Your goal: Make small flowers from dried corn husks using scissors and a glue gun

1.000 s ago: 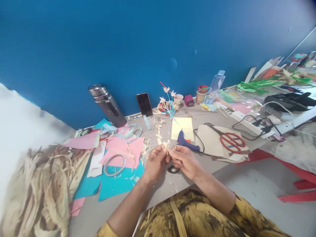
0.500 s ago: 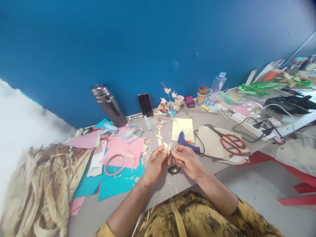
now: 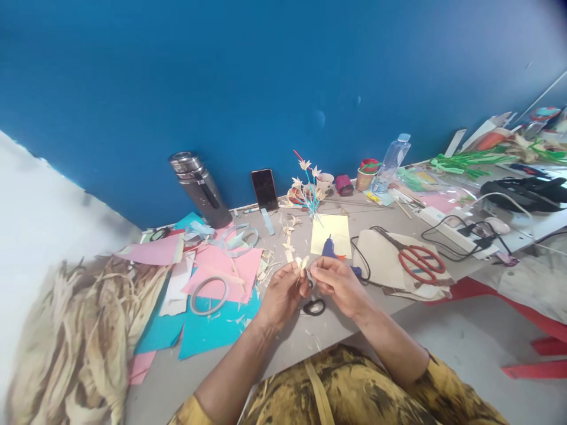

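Close together over the table, my left hand point(image 3: 282, 293) pinches a small pale husk flower point(image 3: 303, 264) between thumb and fingers. My right hand point(image 3: 335, 280) is closed just beside it, thumb against fingers; what it pinches, if anything, is too small to make out. Below them lies a pair of small scissors with black handles point(image 3: 314, 307), partly hidden. A blue glue gun point(image 3: 328, 248) rests behind my right hand, partly covered by it. Finished pale flowers on blue stems point(image 3: 311, 183) stand at the back. Husk scraps point(image 3: 267, 265) lie near my left hand.
Dried corn husks point(image 3: 88, 336) heap at the left, beside pink paper point(image 3: 248, 262), blue paper point(image 3: 212, 336) and a tape roll point(image 3: 194, 304). A flask point(image 3: 204, 192) and phone point(image 3: 264, 190) stand by the wall. Red-handled scissors point(image 3: 420, 262) and a power strip point(image 3: 452, 230) lie right.
The view has shifted slightly, so the table things sit a little further right. My right hand has moved slightly away from the flower and now covers more of the glue gun.
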`<state>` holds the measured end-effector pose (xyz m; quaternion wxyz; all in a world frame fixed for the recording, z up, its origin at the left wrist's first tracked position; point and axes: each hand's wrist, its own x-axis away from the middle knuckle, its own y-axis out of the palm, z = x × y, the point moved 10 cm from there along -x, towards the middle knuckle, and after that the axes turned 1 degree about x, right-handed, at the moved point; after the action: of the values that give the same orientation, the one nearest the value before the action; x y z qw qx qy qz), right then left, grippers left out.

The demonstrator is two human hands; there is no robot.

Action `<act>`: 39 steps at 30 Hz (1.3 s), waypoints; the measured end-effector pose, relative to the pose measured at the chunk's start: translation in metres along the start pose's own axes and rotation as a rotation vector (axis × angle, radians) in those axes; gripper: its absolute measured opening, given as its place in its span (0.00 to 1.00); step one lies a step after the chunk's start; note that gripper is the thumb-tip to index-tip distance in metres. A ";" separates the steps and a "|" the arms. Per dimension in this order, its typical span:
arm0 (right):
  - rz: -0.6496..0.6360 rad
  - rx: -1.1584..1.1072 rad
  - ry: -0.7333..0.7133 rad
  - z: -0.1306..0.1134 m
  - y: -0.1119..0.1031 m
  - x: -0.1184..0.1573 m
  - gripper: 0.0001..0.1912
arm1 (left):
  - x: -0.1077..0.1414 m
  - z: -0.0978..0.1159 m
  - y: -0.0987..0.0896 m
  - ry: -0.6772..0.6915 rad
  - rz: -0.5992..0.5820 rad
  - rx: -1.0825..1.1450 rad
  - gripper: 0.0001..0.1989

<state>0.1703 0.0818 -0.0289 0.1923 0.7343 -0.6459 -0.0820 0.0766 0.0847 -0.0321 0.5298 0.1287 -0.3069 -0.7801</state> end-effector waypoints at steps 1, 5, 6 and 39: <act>-0.004 0.017 0.002 0.000 -0.001 -0.001 0.17 | 0.000 0.000 -0.001 -0.002 0.007 0.012 0.15; 0.040 0.112 -0.002 -0.006 -0.017 -0.006 0.18 | -0.003 0.004 -0.015 0.010 0.099 0.086 0.14; 0.061 0.139 -0.008 -0.009 -0.023 -0.007 0.19 | -0.004 0.005 -0.022 0.019 0.142 0.107 0.14; -0.368 2.031 0.063 -0.047 0.036 -0.127 0.13 | -0.007 0.026 -0.078 0.140 0.432 0.259 0.12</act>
<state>0.1357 0.2111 0.0117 -0.5170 0.6398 -0.2831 0.4932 0.0078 0.1198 -0.0604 0.6833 0.1805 -0.3872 -0.5922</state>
